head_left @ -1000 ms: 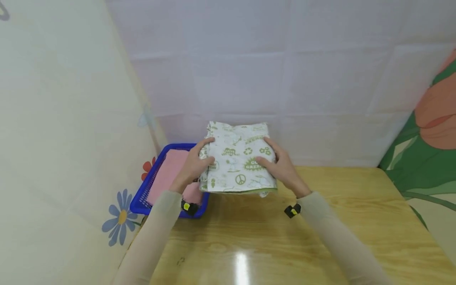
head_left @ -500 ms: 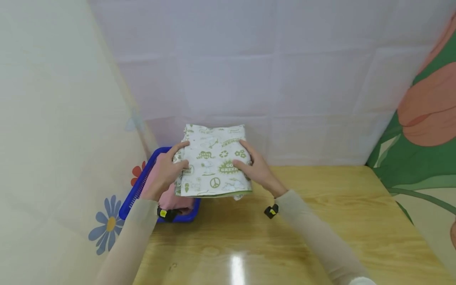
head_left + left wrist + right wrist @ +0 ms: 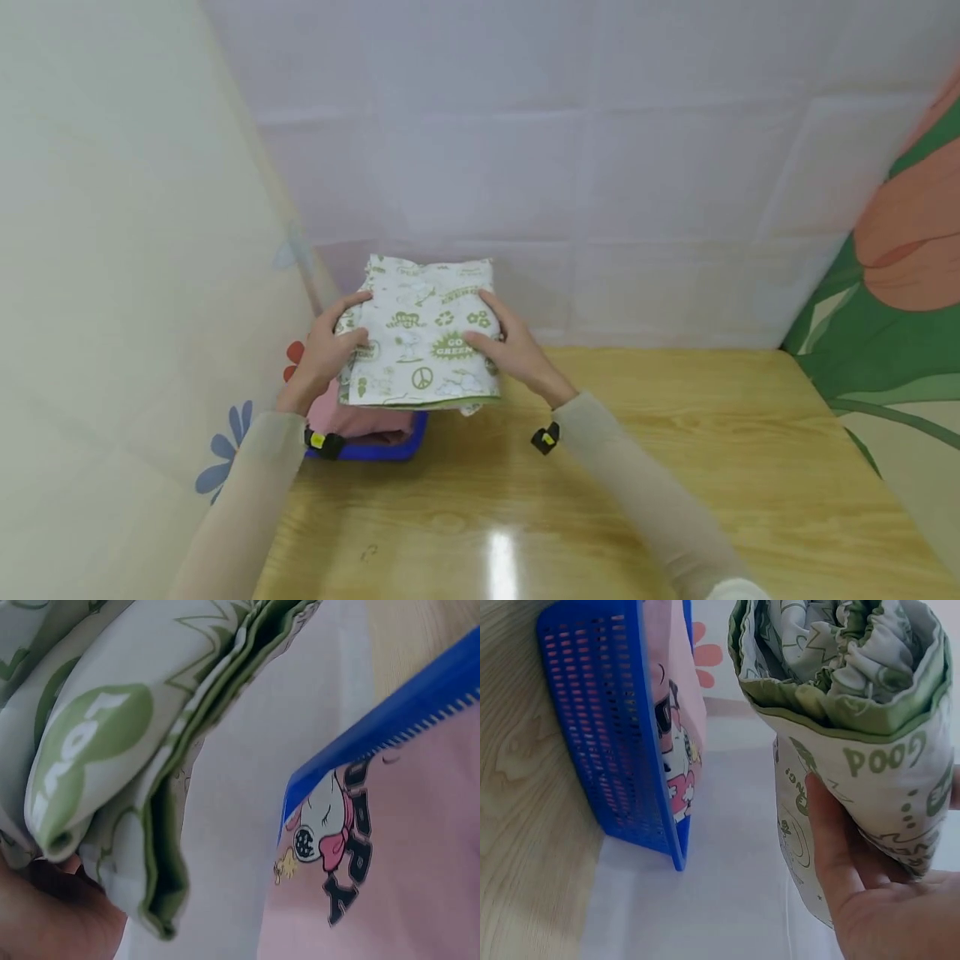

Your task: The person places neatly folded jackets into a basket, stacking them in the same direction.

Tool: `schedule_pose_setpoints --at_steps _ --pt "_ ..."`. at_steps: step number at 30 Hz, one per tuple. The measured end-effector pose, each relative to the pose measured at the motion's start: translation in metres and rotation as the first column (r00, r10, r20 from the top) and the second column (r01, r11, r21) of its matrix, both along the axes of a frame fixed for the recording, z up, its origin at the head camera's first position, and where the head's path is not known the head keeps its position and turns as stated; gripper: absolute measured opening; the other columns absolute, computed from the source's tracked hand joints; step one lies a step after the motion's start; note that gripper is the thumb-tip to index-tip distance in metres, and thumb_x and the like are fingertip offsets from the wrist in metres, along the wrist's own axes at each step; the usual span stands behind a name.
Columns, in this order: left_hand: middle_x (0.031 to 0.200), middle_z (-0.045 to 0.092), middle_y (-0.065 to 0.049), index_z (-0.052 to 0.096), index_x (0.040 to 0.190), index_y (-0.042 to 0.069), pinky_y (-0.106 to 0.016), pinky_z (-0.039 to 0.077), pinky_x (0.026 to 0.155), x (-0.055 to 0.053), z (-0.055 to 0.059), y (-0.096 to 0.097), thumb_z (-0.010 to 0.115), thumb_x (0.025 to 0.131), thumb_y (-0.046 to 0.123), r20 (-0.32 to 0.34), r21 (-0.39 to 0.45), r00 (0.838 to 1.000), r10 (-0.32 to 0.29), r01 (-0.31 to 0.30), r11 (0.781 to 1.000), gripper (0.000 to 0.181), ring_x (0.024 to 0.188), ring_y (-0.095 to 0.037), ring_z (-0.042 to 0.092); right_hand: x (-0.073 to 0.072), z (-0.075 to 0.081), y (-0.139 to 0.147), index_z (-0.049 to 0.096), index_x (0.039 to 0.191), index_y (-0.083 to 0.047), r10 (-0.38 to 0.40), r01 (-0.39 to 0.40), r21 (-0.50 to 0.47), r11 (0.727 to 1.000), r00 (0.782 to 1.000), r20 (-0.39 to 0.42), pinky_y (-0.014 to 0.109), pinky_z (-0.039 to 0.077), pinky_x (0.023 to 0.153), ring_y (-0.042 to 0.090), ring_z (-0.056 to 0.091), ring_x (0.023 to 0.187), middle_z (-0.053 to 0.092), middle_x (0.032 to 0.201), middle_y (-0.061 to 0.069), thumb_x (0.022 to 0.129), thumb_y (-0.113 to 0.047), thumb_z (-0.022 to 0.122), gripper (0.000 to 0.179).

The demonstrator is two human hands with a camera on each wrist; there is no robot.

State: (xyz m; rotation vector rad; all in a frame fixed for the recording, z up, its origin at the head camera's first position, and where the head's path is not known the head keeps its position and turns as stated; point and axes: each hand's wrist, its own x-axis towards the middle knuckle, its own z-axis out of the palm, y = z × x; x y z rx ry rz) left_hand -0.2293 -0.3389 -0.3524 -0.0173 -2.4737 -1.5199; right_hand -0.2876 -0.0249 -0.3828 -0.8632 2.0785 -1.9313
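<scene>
A folded white garment (image 3: pixel 420 333) with green print and green edging is held up over the blue basket (image 3: pixel 386 452). My left hand (image 3: pixel 321 352) grips its left side, thumb on top. On the opposite side my right hand (image 3: pixel 519 348) grips it, with the thumb also on top. The right wrist view shows thick folded layers and gathered elastic fabric inside the garment (image 3: pixel 855 750). Inside the basket lies a folded pink garment (image 3: pixel 352 417), partly hidden by the white one; a cartoon dog print (image 3: pixel 330 825) shows on it in the left wrist view.
The basket stands at the left end of a wooden table (image 3: pixel 637 467), near a pale side wall with printed flowers (image 3: pixel 225 458). A white cloth backdrop (image 3: pixel 480 150) hangs behind the table. At the right is a large flower-print panel (image 3: pixel 885 308).
Both hands have carried the folded white garment leftward, from beside and partly over the basket to more fully over it. The pink garment is now more covered from the head view.
</scene>
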Motion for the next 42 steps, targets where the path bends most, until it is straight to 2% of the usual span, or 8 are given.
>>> schedule_pose_setpoints --at_steps 8,12,16,19,22,28,35,42 --pt "0.154 0.048 -0.025 0.044 0.164 0.018 -0.018 0.056 0.071 0.011 0.000 -0.031 0.060 0.091 0.002 -0.013 -0.018 0.999 0.050 -0.050 0.999 0.076 0.092 -0.008 0.061 0.001 -0.002 -0.034 0.020 0.172 -0.021 0.045 -0.045 -0.012 0.999 0.999 0.023 0.034 0.064 0.076 0.022 0.072 0.092 0.059 0.142 0.017 0.105 -0.025 0.068 0.083" --pt "0.156 0.050 -0.023 0.047 0.162 0.015 -0.015 0.054 0.072 0.014 -0.003 -0.046 0.061 0.090 0.001 -0.022 0.003 0.994 0.110 -0.110 0.994 0.075 0.091 -0.002 0.061 0.002 -0.005 -0.049 0.019 0.173 -0.021 0.089 -0.086 -0.045 0.995 0.994 0.064 0.035 0.064 0.082 0.024 0.072 0.100 0.056 0.148 0.019 0.105 -0.019 0.068 0.084" --pt "0.158 0.049 -0.021 0.048 0.162 0.015 -0.016 0.055 0.069 0.016 -0.007 -0.058 0.061 0.090 0.001 0.000 0.027 0.987 0.158 -0.158 0.987 0.075 0.086 -0.001 0.061 0.005 -0.009 -0.063 0.016 0.173 -0.020 0.113 -0.110 -0.041 0.993 0.991 0.073 0.036 0.064 0.090 0.027 0.071 0.110 0.048 0.158 0.021 0.104 -0.015 0.068 0.087" --pt "0.157 0.049 -0.022 0.046 0.163 0.018 -0.018 0.057 0.067 0.015 -0.010 -0.065 0.060 0.090 0.002 0.027 0.036 0.985 0.168 -0.169 0.985 0.076 0.082 -0.002 0.063 0.009 -0.009 -0.070 0.014 0.173 -0.019 0.104 -0.102 -0.022 0.994 0.992 0.066 0.036 0.063 0.092 0.029 0.070 0.113 0.044 0.161 0.022 0.102 -0.015 0.069 0.090" --pt "0.159 0.048 -0.023 0.046 0.163 0.019 -0.018 0.056 0.068 0.012 -0.012 -0.069 0.060 0.091 0.003 0.043 0.025 0.985 0.169 -0.170 0.985 0.076 0.084 -0.002 0.062 0.010 -0.011 -0.074 0.013 0.173 -0.018 0.100 -0.099 -0.023 0.995 0.992 0.071 0.036 0.063 0.093 0.029 0.070 0.113 0.045 0.160 0.023 0.102 -0.013 0.070 0.091" --pt "0.163 0.046 -0.021 0.047 0.163 0.020 -0.015 0.053 0.072 0.009 -0.015 -0.073 0.061 0.091 0.004 0.060 -0.033 0.980 0.191 -0.189 0.981 0.075 0.098 -0.007 0.057 0.011 -0.018 -0.081 0.011 0.173 -0.018 0.104 -0.102 -0.025 0.994 0.991 0.086 0.037 0.063 0.093 0.030 0.071 0.113 0.050 0.155 0.024 0.101 -0.011 0.070 0.094" --pt "0.166 0.044 -0.019 0.048 0.162 0.016 -0.012 0.045 0.081 0.002 -0.015 -0.079 0.060 0.091 0.003 0.030 -0.081 0.980 0.198 -0.195 0.977 0.073 0.115 -0.017 0.051 0.006 -0.023 -0.091 0.015 0.173 -0.021 0.067 -0.066 -0.014 0.998 0.995 0.079 0.037 0.058 0.104 0.027 0.066 0.124 0.040 0.166 0.021 0.100 -0.016 0.072 0.093" --pt "0.166 0.042 -0.022 0.044 0.164 0.014 -0.016 0.045 0.080 -0.002 -0.020 -0.090 0.059 0.093 0.006 0.061 -0.137 0.979 0.196 -0.186 0.973 0.073 0.120 -0.028 0.051 0.004 -0.029 -0.104 0.021 0.172 -0.025 0.024 -0.025 0.009 1.000 0.995 0.092 0.035 0.061 0.098 0.024 0.069 0.116 0.051 0.158 0.021 0.102 -0.019 0.072 0.088"
